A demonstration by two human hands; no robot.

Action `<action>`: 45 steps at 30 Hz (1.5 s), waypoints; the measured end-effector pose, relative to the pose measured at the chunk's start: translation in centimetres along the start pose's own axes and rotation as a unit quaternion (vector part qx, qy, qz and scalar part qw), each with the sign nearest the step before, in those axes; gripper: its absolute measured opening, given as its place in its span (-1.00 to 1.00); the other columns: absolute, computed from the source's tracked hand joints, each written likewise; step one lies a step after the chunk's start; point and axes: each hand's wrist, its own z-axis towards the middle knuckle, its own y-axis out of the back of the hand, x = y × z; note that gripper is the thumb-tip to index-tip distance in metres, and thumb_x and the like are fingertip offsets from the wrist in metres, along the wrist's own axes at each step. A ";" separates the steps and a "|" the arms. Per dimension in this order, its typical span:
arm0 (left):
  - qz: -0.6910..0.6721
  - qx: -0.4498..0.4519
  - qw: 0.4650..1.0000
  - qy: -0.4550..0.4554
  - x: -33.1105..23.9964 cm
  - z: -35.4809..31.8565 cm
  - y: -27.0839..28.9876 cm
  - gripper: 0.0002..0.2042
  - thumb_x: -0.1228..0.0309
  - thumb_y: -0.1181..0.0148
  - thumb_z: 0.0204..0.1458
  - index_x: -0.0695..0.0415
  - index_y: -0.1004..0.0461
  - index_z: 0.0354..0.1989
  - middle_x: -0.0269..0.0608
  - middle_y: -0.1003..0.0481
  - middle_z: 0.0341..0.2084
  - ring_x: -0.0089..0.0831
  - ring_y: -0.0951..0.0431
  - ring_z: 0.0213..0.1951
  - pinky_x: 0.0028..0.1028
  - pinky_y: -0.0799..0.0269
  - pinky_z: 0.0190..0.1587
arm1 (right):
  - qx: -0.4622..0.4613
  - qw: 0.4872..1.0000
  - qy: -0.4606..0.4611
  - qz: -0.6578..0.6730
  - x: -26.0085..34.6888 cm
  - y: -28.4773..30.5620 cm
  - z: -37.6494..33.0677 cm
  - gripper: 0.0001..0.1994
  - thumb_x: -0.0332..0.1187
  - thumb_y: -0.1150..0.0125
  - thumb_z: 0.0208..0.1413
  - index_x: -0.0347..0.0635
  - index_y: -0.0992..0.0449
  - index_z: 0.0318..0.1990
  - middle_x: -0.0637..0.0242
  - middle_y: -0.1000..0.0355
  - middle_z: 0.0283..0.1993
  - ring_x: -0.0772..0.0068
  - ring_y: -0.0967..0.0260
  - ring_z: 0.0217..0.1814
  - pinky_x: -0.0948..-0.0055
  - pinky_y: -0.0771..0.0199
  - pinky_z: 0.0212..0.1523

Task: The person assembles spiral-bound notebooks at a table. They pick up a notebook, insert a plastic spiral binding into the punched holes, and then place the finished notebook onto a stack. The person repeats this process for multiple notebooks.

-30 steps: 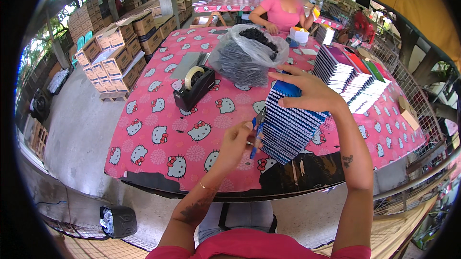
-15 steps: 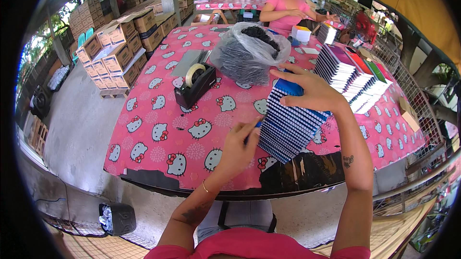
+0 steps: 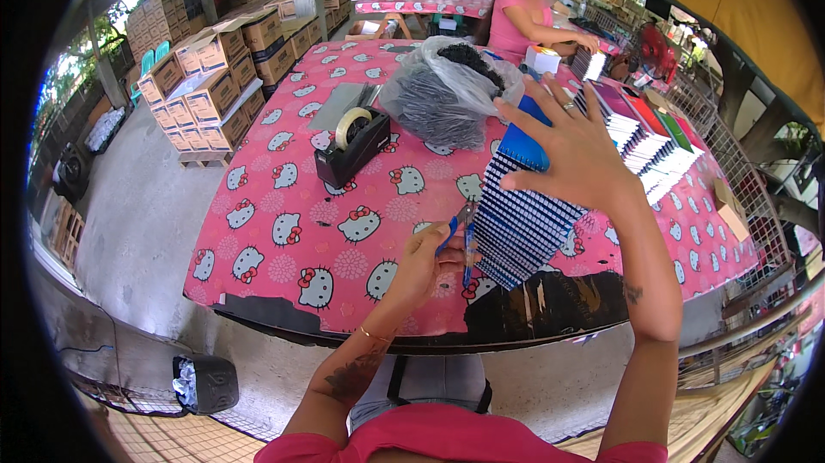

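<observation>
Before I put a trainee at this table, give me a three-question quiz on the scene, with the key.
1. Short answer: which hand holds the blue-handled tool?

2. True or false: the tape dispenser stands to the left of the blue notebooks.

3. Multiple choice: what is the right hand spread over?
A) The cartons
B) The blue notebooks
C) The tape dispenser

Key:
1. The left hand.
2. True.
3. B.
</observation>
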 end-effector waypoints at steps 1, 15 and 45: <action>0.009 -0.008 1.000 -0.008 0.1 -0.2 0.3 -0.59 0.18 0.14 0.26 0.34 -0.32 0.01 0.10 -0.53 -0.19 -0.09 -0.62 -0.19 -0.21 -0.56 -0.12 | -0.002 1.000 -0.010 0.007 1.7 0.0 -0.5 -0.10 0.28 -0.28 -0.19 0.26 -0.16 0.36 -0.05 0.00 0.42 -0.15 0.08 0.47 -0.31 0.19 0.34; -0.001 0.029 1.000 0.006 0.9 0.4 0.3 -0.61 0.19 0.10 0.27 0.28 -0.33 0.06 0.01 -0.54 -0.23 -0.18 -0.61 -0.19 -0.25 -0.55 -0.12 | 0.011 0.997 -0.068 0.024 5.2 -1.5 -2.7 -0.08 -0.23 -0.46 -0.19 0.19 -0.07 0.38 -0.05 -0.21 0.27 -0.12 -0.23 0.27 -0.01 -0.32 0.13; 0.243 0.004 0.969 -0.044 0.8 0.6 1.6 -0.60 0.19 0.03 0.25 0.27 -0.37 0.08 -0.05 -0.54 -0.31 -0.29 -0.60 -0.32 -0.35 -0.56 -0.21 | 0.025 0.997 -0.067 -0.014 5.7 -1.7 -2.8 0.01 -0.19 -0.52 -0.28 0.16 -0.02 0.39 -0.06 -0.17 0.27 -0.12 -0.23 0.26 -0.01 -0.33 0.12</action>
